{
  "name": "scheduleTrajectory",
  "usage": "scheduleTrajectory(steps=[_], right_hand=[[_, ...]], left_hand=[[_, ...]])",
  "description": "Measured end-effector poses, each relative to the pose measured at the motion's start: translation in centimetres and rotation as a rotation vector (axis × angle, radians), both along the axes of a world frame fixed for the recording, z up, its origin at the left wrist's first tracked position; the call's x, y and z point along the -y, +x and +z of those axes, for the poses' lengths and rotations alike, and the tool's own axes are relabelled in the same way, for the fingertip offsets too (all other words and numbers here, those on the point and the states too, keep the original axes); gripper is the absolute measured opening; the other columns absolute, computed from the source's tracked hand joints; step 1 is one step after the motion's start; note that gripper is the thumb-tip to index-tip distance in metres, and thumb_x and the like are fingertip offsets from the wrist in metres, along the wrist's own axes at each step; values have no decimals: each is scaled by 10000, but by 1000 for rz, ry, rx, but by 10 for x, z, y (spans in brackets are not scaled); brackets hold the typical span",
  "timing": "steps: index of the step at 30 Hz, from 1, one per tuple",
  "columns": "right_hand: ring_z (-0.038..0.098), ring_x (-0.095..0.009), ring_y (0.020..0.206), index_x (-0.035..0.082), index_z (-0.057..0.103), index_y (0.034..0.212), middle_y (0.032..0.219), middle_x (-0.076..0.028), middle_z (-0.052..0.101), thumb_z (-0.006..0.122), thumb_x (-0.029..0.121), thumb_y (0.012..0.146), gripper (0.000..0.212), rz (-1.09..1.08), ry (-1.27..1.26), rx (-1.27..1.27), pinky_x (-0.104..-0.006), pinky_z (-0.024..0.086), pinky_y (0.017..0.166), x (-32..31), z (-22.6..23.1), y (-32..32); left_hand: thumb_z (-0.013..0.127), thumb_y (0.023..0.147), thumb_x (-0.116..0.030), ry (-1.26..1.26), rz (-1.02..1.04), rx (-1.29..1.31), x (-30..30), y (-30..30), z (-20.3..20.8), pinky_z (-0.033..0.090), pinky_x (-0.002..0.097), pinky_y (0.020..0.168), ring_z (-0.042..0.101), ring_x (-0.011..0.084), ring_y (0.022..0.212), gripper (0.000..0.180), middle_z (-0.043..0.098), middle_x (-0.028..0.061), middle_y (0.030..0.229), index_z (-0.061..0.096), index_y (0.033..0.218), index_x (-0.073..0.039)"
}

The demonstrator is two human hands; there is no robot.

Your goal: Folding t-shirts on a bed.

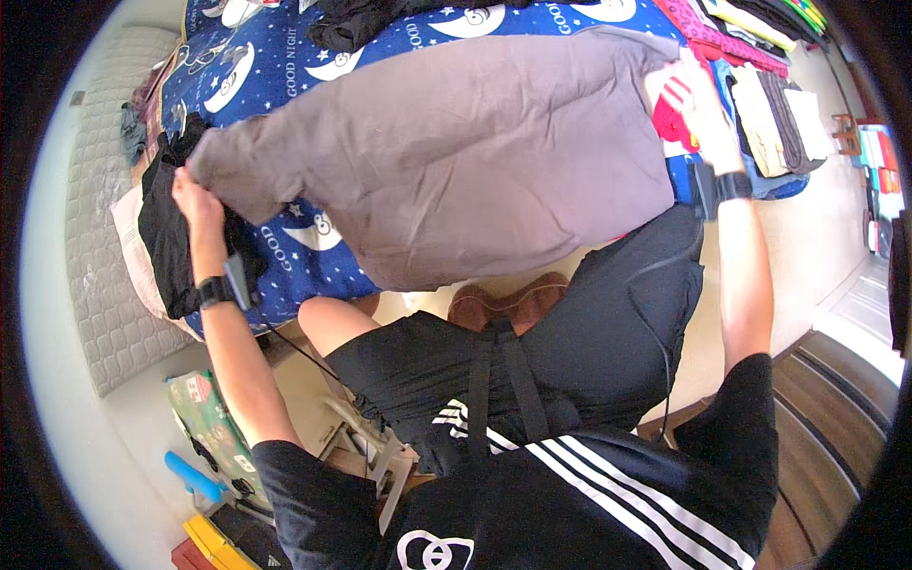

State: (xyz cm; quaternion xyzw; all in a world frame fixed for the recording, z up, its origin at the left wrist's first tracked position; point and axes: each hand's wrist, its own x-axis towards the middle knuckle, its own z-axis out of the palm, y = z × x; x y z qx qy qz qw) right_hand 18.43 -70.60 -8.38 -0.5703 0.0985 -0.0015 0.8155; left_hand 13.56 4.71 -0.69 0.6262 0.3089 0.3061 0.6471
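A large grey-brown garment, by its sleeve-like left end a shirt [456, 161], is stretched sideways over the bed's front edge. My left hand [198, 204] is closed on its narrow left end, fingers pinched at the cloth. My right hand [686, 100], a little blurred and striped with sunlight, grips the right edge near the upper corner. The cloth hangs between both hands with soft creases, its lower edge above my knees. Part of my right fingers is hard to make out. Each wrist wears a dark band with a small device.
Under the shirt lies a blue moon-patterned bedsheet [275, 71]. Black clothing [171, 228] is heaped at the left and more black cloth [356, 24] at the back. Folded clothes [774, 119] line the right side, beside a red piece [671, 123]. A padded panel [104, 209] borders the left wall.
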Motion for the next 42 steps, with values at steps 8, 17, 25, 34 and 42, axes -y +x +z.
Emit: scheduleTrajectory(steps=[8, 17, 25, 34, 42], right_hand=[[592, -194, 943, -51, 573, 1042, 1047, -124, 615, 770, 379, 739, 561, 245, -1102, -334, -302, 470, 790, -17, -46, -69], [553, -325, 1136, -50, 574, 1181, 1126, -233, 619, 743, 309, 760, 579, 442, -1418, 103, -377, 408, 987, -47, 4, -125], [495, -224, 1206, -23, 500, 1285, 1278, -159, 554, 510, 56, 899, 394, 380, -912, 348, -314, 334, 1055, -4, 21, -169], [498, -109, 1037, -44, 477, 1284, 1169, -78, 591, 720, 271, 807, 621, 1086, -596, -599, -277, 426, 880, -21, 72, -209], [479, -176, 1171, -41, 345, 1373, 1287, -84, 521, 858, 119, 560, 974, 1070, -244, -383, -335, 373, 1004, 14, 73, -245]], left_hand=[[748, 775, -291, 176, -467, -536, 169, -147, -140, 443, 361, 797, 534, 220, 867, 451, 581, 121, 929, 575, 1013, 52], [651, 845, -314, 125, -690, -683, 205, -213, -149, 418, 370, 906, 535, 261, 1053, 483, 573, 217, 1141, 554, 1103, 82], [611, 903, -320, -900, -774, -267, 167, -227, -41, 473, 367, 919, 574, 206, 1075, 489, 581, 99, 1198, 481, 1277, -33], [715, 814, -162, -228, -1510, -612, 154, -297, -37, 367, 316, 1010, 484, 170, 1168, 631, 533, 64, 1277, 423, 1330, 54], [790, 693, -81, -818, -1264, -185, 170, -324, -6, 382, 317, 995, 501, 175, 1147, 787, 538, 70, 1264, 377, 1350, 49]])
